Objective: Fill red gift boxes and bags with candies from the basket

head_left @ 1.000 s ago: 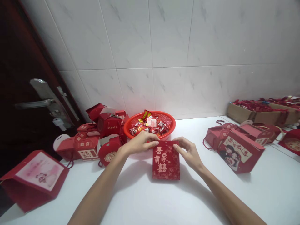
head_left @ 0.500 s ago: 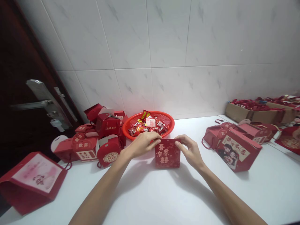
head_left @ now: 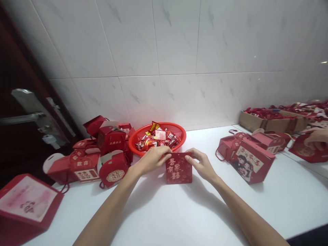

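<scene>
A small red paper gift box (head_left: 179, 171) with gold characters stands upright on the white table, its printed face toward me. My left hand (head_left: 156, 160) pinches its top left corner between thumb and fingers. At the top right corner, my right hand (head_left: 201, 164) grips the same edge in a like pinch. Right behind the box sits a red plastic basket (head_left: 182, 136) holding wrapped candies (head_left: 160, 136). The back of the box and some fingertips are hidden from me.
Several red gift boxes (head_left: 112, 140) are piled at left, with a larger pink-labelled box (head_left: 28, 201) nearer. On the right stand a picture box (head_left: 252, 160), more boxes and a cardboard carton (head_left: 252, 119) of red ribbon items. Another person's hand (head_left: 317, 136) touches a red box at far right.
My view has turned slightly right, so things sit further left. Both hands keep their hold on the box. Another person's hand has come into view at the far right.
</scene>
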### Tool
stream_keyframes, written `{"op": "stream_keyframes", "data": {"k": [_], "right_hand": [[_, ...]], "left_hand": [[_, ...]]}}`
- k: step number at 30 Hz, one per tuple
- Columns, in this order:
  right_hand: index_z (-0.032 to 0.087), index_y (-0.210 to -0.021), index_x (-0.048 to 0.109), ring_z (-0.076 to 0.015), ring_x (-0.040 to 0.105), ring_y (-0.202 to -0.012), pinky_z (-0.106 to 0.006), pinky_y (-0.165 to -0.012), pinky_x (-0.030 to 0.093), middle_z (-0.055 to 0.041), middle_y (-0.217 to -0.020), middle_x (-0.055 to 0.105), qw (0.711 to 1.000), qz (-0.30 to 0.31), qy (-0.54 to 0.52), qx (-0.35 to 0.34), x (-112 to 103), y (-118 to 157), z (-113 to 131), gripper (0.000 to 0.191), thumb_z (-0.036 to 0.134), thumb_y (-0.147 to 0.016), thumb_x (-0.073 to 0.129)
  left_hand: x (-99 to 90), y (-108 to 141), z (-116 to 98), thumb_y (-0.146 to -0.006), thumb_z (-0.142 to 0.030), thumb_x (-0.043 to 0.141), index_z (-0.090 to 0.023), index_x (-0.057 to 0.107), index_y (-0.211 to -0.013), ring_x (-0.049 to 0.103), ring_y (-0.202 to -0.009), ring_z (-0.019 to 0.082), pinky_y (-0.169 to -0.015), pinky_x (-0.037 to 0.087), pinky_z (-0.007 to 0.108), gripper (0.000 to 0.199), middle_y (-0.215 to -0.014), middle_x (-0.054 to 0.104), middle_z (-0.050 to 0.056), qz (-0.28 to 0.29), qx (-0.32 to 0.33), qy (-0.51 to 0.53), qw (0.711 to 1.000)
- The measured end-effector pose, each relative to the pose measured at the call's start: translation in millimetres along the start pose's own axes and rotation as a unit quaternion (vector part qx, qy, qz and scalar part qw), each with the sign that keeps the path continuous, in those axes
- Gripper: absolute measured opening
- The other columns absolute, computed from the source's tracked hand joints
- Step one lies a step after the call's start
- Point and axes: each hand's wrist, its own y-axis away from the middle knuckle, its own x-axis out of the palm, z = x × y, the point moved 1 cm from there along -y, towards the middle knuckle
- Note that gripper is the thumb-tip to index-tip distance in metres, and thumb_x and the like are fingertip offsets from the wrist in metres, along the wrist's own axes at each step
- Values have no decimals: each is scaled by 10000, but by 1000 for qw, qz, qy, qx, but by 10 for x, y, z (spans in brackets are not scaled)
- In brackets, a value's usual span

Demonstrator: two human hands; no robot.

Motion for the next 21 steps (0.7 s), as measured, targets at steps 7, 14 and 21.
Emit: {"op": "stream_keyframes", "data": {"k": [7,14,21], "right_hand": [[200,-835,689,-178,663,-733,-305,-700,551,-34,-802,717,995,-90,22,-21,-289,-61,97,216,411,-864,655],[161,-917,690,-189,661,-704,-352,-688,546,-45,-806,703,834,-512,136,-152,-1286,95,603,266,390,-791,738],[140,-999,741,-314,689,-882,-452,-768,546,-111,-904,713,647,-641,331,-245,-2131,644,909,269,329,-809,714]], "left_hand": [[12,-16,-13,-989,-417,448,-198,584,-1280,638,-1146,236,-964,501,345,389,-1275,673,97,-66,-8,110,992],[54,-44,209,-895,-453,544,-172,691,-1068,694,-1030,264,-903,561,376,361,-1144,734,114,-128,-47,121,983],[113,-74,359,-804,-457,630,-175,720,-952,721,-893,242,-847,597,375,331,-1023,754,96,-123,-66,183,973]]}}
